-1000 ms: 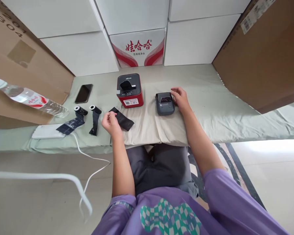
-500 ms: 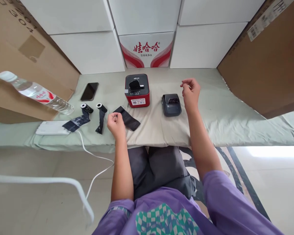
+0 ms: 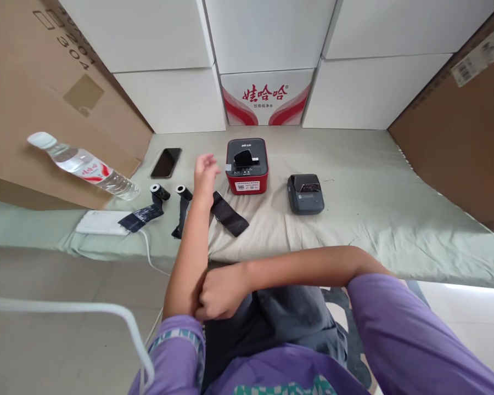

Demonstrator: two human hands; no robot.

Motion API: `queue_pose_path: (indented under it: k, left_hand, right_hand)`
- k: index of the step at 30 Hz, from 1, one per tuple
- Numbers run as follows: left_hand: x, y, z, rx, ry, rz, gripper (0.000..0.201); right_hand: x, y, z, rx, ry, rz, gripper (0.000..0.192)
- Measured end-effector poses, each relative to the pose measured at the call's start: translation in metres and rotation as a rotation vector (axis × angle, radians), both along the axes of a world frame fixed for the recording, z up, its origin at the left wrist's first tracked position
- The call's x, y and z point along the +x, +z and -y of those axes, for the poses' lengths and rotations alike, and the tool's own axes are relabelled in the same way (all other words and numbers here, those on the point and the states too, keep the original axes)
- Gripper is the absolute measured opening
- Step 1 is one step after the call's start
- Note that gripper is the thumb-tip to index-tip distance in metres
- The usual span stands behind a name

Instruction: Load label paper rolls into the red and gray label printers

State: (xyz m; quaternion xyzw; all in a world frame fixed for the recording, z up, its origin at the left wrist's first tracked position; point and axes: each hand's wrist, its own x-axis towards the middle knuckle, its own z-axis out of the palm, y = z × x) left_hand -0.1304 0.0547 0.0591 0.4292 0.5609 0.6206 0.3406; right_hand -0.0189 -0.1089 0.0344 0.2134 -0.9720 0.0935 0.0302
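Note:
My left hand is raised over the cloth-covered table, fingers loosely apart, holding nothing, just left of a red and black label printer. A black strip lies on the cloth beside my left forearm. My right hand is pulled back to my body, fingers curled against my left forearm near the elbow. A small grey printer sits right of the red one, away from both hands.
Two black ribbon rolls trail strips at the left. A phone, a lying water bottle and a white power pack with cable are nearby. Cardboard boxes and white cartons wall the table.
My right hand left the grey printer and came back to my left forearm. My left hand let go of the black strip and rose toward the red printer. The view shifted left.

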Motion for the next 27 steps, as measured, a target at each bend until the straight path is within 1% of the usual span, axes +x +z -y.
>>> queue_pose_path:
  k: [1,3,4,6,9,11,15,17,21,27]
  left_hand:
    - [-0.001,0.003,-0.017,-0.027,-0.081,0.020,0.056]
    - [-0.001,0.004,-0.043,-0.087,-0.233,0.065,0.072]
    - [0.001,0.002,-0.051,-0.097,-0.286,0.093,0.079]
    - [0.005,-0.004,-0.060,-0.063,-0.343,0.153,0.090]
    - [0.012,-0.015,-0.059,0.020,-0.397,0.194,0.100]
    - [0.013,-0.020,-0.057,0.036,-0.434,0.181,0.099]
    - [0.009,-0.029,-0.058,0.058,-0.457,0.151,0.095]
    - [0.006,-0.032,-0.059,0.070,-0.446,0.155,0.097]
    - [0.005,-0.033,-0.057,0.077,-0.436,0.186,0.105]
    - [0.006,-0.026,-0.050,0.034,-0.455,0.230,0.111]
  right_hand:
    - [-0.005,0.001,-0.003,-0.009,-0.021,0.006,0.029]
    - [-0.008,0.002,-0.018,-0.054,-0.104,-0.039,0.027]
    - [-0.007,0.001,-0.027,-0.089,-0.148,-0.062,0.025]
    - [-0.004,-0.005,-0.041,-0.165,-0.210,-0.080,0.023]
    - [0.000,-0.019,-0.049,-0.237,-0.215,-0.063,0.023]
    - [0.000,-0.025,-0.048,-0.267,-0.205,-0.055,0.022]
    - [-0.002,-0.023,-0.047,-0.324,-0.200,-0.019,0.018]
    - [-0.002,-0.020,-0.048,-0.343,-0.196,-0.016,0.017]
    - [-0.002,-0.020,-0.050,-0.355,-0.189,-0.013,0.018]
    - [-0.003,-0.020,-0.050,-0.357,-0.181,-0.009,0.019]
